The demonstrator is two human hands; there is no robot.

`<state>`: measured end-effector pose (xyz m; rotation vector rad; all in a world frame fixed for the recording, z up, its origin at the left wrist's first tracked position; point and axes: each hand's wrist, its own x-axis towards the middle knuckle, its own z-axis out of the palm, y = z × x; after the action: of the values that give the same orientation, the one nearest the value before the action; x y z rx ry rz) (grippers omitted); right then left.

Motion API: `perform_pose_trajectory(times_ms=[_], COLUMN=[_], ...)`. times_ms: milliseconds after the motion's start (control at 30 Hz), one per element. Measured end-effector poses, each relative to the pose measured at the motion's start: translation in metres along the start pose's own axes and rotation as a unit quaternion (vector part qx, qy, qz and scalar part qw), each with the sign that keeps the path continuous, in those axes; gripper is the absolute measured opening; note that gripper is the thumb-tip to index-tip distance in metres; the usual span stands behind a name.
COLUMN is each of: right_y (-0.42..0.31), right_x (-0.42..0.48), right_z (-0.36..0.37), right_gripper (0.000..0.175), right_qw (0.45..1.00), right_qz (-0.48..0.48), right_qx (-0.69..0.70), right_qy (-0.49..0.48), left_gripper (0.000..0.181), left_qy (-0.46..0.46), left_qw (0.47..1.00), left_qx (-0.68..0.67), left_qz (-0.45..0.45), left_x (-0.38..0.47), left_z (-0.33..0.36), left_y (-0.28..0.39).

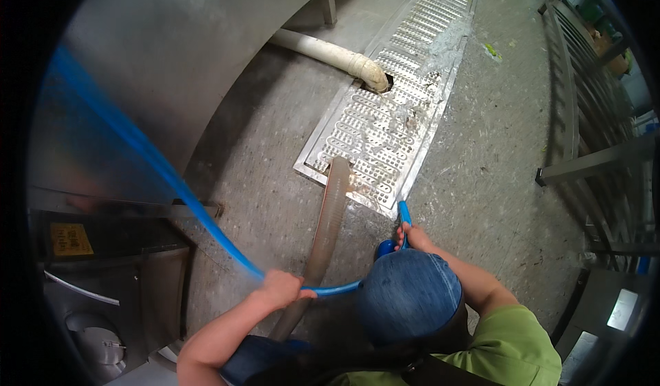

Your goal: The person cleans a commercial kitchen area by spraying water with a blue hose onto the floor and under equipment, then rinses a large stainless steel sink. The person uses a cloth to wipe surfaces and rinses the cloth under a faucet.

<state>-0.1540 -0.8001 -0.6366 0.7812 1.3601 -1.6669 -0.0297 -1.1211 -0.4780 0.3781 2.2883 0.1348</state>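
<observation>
A blue hose (206,221) comes down from the upper left into my left hand (283,288), which is closed around it. From there it runs right and passes out of sight behind my denim-covered knee. Beyond the knee, my right hand (412,237) grips a blue hose end, which points at the near corner of a perforated metal drain cover (361,123). A ribbed, translucent hose (330,221) lies between my hands and enters an opening in the cover. Wet debris is scattered over the metal.
A white plastic pipe (330,55) bends into another opening in the cover. A large stainless steel vessel or panel (170,40) fills the upper left, above a metal cabinet (160,283). Slatted metal racks (567,92) line the right side. The concrete floor (490,128) looks wet.
</observation>
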Motion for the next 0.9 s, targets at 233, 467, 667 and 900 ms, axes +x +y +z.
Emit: perform_pose_trajectory(times_ms=[233, 467, 667, 900], right_y=[-0.034, -0.076, -0.101, -0.127], right_x=[0.007, 0.039, 0.083, 0.114], right_z=[0.033, 0.124, 0.210, 0.241], right_gripper=[0.025, 0.024, 0.019, 0.021], right_qw=[0.995, 0.962, 0.959, 0.980], right_qz=[-0.031, -0.057, -0.206, -0.184], right_qx=[-0.086, -0.177, -0.145, -0.063], right_qy=[-0.043, -0.200, -0.129, -0.048], left_gripper=[0.049, 0.046, 0.037, 0.030], left_qy=[0.118, 0.174, 0.239, 0.310], left_qw=[0.992, 0.975, 0.948, 0.932], left_qx=[-0.030, -0.123, -0.124, -0.125], left_qz=[-0.030, -0.063, -0.167, -0.140], left_x=[-0.029, -0.076, -0.112, -0.092], left_z=[-0.041, -0.044, -0.050, -0.059], left_y=[-0.010, -0.008, -0.003, 0.004])
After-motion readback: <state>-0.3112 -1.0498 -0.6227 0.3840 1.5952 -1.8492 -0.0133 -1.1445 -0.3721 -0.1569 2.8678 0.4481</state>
